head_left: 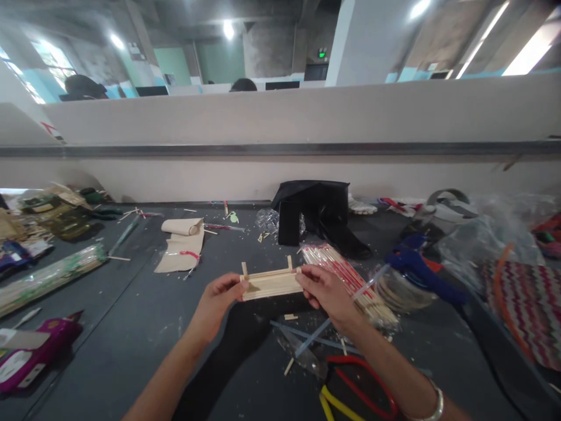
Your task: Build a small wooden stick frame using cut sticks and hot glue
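Observation:
Between my hands is a small model made of thin wooden sticks [270,285], with two short posts rising at its back corners. My left hand [222,298] pinches its left end between thumb and fingers. At the other end, my right hand [323,292] grips the right corner by the post. The model is held above the dark table. Below it lie a few cut stick pieces [290,317] and translucent glue sticks [313,338]. Right of my right hand is a plastic-wrapped bundle of red and pale sticks [339,269].
Red-and-yellow-handled scissors [350,386] lie near my right forearm. A blue hot glue gun [421,272] stands to the right, beside a roll of clear tape [403,292]. Brown paper [182,245], a green-wrapped stick bundle [56,275] and a purple device [39,351] are left. A low partition [219,123] runs behind.

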{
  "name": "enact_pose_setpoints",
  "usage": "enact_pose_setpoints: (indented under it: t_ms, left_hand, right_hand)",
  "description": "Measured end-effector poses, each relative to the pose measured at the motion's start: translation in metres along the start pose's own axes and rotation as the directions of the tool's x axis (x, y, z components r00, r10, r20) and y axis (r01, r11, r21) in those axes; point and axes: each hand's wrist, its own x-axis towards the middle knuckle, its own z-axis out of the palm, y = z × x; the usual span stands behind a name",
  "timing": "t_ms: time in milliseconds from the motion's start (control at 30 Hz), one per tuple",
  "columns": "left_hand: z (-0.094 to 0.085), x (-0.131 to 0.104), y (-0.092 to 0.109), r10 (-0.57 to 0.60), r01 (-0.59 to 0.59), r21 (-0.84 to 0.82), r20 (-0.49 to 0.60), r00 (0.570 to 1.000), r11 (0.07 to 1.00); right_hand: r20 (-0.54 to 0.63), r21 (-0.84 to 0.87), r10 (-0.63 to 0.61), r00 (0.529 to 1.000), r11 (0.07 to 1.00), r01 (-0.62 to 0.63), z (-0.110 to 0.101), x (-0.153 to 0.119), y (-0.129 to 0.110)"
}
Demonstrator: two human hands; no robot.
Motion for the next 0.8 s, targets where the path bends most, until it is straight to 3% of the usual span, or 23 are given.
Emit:
enact_pose_setpoints:
  t_ms: [200,300,400,800]
  left_hand:
    - [0.000,-0.015,-0.023,0.102,-0.110,0.176,0.052,0.993,0.978]
    - [-0.003,-0.017,-0.029,0.237,-0.269,0.403,0.128,0.963,0.875]
    - [-0.005,-0.016,-0.031,0.295,-0.349,0.504,0.186,0.937,0.790]
    - [-0.006,-0.017,-0.035,0.291,-0.355,0.596,0.206,0.935,0.720]
  right_hand:
    - [-0.015,-0.195,-0.103,0.995,0.976,0.098,-0.006,-0.005,0.018]
    - [0.020,-0.269,-0.127,0.992,0.955,0.127,-0.006,-0.005,0.021]
    - [0.058,-0.326,-0.133,0.989,0.934,0.145,-0.006,-0.005,0.023]
    - [0.226,-0.477,-0.204,0.952,0.829,0.291,-0.016,0.000,0.028]
